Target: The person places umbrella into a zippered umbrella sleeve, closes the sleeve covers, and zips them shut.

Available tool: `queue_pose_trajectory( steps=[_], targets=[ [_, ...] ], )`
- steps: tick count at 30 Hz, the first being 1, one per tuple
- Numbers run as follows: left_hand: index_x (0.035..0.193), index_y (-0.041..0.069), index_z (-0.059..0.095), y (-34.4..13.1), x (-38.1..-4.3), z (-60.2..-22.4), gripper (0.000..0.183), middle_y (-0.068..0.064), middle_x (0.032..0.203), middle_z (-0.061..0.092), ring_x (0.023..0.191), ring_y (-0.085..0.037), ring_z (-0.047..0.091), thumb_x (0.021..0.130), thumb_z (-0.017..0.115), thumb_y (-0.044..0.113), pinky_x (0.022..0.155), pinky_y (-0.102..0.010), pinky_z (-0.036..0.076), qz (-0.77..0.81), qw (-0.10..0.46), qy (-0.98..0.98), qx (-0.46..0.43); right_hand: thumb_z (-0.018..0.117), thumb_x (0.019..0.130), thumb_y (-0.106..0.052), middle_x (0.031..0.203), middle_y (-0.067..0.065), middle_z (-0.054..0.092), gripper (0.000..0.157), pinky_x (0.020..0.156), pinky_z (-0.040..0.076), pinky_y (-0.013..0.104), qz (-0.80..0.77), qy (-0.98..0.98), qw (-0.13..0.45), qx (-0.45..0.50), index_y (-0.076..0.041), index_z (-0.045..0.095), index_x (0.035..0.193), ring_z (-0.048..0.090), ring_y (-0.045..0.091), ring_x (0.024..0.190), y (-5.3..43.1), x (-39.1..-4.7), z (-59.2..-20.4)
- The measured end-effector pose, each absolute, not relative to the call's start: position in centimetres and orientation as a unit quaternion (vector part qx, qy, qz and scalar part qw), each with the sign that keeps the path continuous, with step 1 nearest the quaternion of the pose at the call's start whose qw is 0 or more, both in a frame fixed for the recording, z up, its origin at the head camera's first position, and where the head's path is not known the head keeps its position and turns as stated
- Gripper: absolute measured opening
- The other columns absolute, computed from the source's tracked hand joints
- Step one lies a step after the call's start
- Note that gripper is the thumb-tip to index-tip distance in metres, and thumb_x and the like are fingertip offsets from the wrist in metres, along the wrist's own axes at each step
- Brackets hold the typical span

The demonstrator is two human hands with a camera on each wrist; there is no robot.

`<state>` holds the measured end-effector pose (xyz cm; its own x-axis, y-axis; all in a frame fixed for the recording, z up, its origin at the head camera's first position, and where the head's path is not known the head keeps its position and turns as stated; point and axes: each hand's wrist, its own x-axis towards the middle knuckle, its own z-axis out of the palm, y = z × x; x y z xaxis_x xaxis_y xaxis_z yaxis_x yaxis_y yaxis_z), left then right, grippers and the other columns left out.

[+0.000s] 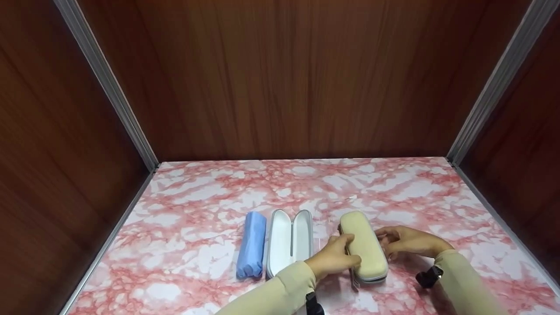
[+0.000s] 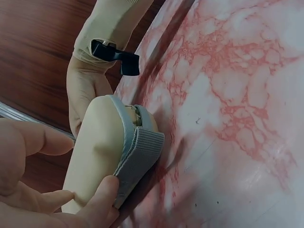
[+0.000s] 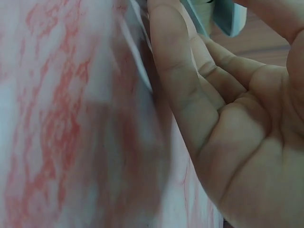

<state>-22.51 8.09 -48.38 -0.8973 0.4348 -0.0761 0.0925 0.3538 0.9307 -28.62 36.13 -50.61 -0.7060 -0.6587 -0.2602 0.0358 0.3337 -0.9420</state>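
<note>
A pale yellow zip-up case (image 1: 361,245) with a grey zipper band lies right of the table's middle. My left hand (image 1: 334,258) grips its left edge, with thumb and finger on the shell. In the left wrist view, the zipper band (image 2: 135,156) shows a narrow gap near one end of the case. My right hand (image 1: 411,243) is against the right side, fingers loosely bent and touching the case; their tips are partly hidden. In the right wrist view, the right palm (image 3: 251,128) faces the camera.
Left of the yellow case, an open case (image 1: 280,245) with white lining lies flat. A blue folded umbrella-like roll (image 1: 252,245) lies beside it. Brown wood-grain panels (image 1: 280,78) with grey metal edges stand around the red-and-white marbled table (image 1: 188,227).
</note>
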Motion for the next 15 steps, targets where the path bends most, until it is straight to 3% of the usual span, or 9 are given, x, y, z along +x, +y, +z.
queue_pose_trajectory(
  steps=[8,15],
  targets=[
    [0.150,0.005,0.045,7.86,-23.04,-47.79,0.079,-0.010,0.129,0.050,0.117,-0.012,0.047,0.078,0.074,0.022,0.101,-0.023,0.040,0.391,0.153,0.876,0.237,0.064,0.094,-0.004,0.101,0.013,0.065,0.059,0.077,0.055,0.031,-0.535,0.752,0.314,-0.221,0.017,0.036,0.141,0.063,0.018,0.090,36.22,-28.76,-50.90],
    [0.152,0.009,0.043,8.12,-23.23,-47.51,0.080,-0.011,0.126,0.048,0.110,-0.011,0.050,0.083,0.078,0.032,0.095,-0.022,0.044,0.300,0.138,0.904,0.271,0.065,0.094,-0.004,0.102,0.012,0.065,0.061,0.082,0.056,0.033,-0.541,0.749,0.315,-0.215,0.018,0.034,0.142,0.063,0.019,0.093,36.16,-28.61,-50.76]
  ],
)
